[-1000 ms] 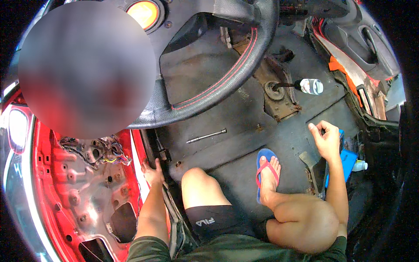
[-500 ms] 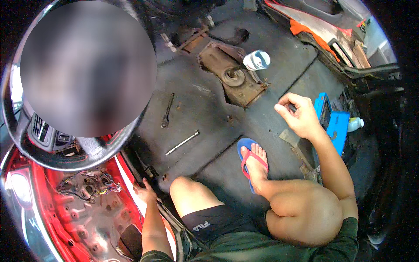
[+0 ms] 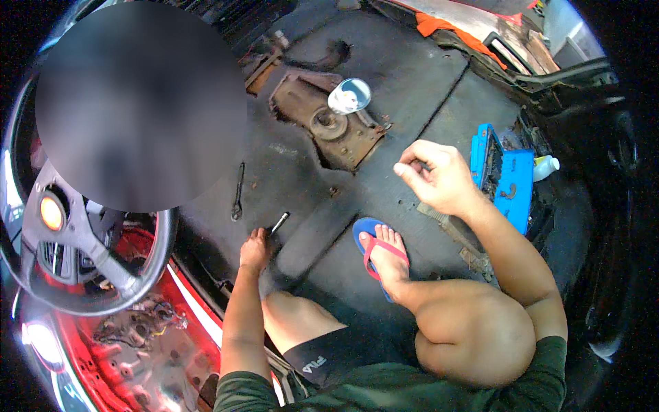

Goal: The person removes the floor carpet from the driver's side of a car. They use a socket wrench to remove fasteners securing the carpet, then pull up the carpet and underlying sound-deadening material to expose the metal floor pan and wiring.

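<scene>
My left hand (image 3: 255, 250) reaches down to the dark floor of the car, fingers closed over the near end of a thin silver socket extension bar (image 3: 280, 222). The bar's far end sticks out beyond my fingertips. Just ahead of that hand lies a ratchet wrench (image 3: 238, 192), untouched. My right hand (image 3: 439, 177) is raised above the floor on the right, its fingers curled and thumb near the fingertips. A dark spot shows inside the curl, but I cannot make out whether it is an object.
Beyond my right hand sits an open blue tool case (image 3: 513, 184) with a white bottle (image 3: 546, 167) beside it. A can (image 3: 349, 96) stands by a rusty floor opening (image 3: 328, 123). The steering wheel (image 3: 130, 278) is at left; an orange cloth (image 3: 453, 34) hangs far right.
My left hand has left the door sill and moved forward onto the extension bar, which now lies at a steeper angle. My right hand keeps its curled pose. The whole view has shifted.
</scene>
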The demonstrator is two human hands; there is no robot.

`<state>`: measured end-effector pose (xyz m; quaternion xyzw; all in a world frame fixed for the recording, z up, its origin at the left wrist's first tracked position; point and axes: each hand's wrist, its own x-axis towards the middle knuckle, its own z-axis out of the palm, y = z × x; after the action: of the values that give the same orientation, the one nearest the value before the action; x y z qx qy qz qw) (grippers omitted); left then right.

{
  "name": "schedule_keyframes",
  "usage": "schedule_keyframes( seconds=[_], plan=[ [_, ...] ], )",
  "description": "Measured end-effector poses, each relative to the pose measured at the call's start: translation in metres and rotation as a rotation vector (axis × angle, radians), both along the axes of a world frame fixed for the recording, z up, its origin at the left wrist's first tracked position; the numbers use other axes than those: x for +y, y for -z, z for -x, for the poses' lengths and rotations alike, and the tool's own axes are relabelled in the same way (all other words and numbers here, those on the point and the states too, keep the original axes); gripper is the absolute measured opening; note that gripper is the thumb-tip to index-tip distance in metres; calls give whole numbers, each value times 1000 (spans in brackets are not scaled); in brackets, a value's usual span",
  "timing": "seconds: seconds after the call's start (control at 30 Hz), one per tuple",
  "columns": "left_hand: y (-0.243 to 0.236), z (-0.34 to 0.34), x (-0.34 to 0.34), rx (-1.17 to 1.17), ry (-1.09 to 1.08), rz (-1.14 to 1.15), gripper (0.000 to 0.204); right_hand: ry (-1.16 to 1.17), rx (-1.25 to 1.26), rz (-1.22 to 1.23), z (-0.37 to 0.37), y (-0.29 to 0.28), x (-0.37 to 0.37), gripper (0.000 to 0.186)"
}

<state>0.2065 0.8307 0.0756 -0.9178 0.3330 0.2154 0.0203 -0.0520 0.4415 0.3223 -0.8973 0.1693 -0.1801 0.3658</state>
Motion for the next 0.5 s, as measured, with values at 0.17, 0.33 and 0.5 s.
schedule_keyframes(
  seconds=[0.17, 0.33, 0.5],
  plan=[
    [4, -67, -11, -156, -204, 214, 43, -26, -66, 75, -3, 6, -1, 17],
    [-2, -120, -38, -208, -388, -64, 38, 18, -67, 76, -1, 11, -1, 15],
    [22, -124, -26, -232, -260, -47, 56, -2, -19, 158, 1, -2, -3, 26]
  ],
)
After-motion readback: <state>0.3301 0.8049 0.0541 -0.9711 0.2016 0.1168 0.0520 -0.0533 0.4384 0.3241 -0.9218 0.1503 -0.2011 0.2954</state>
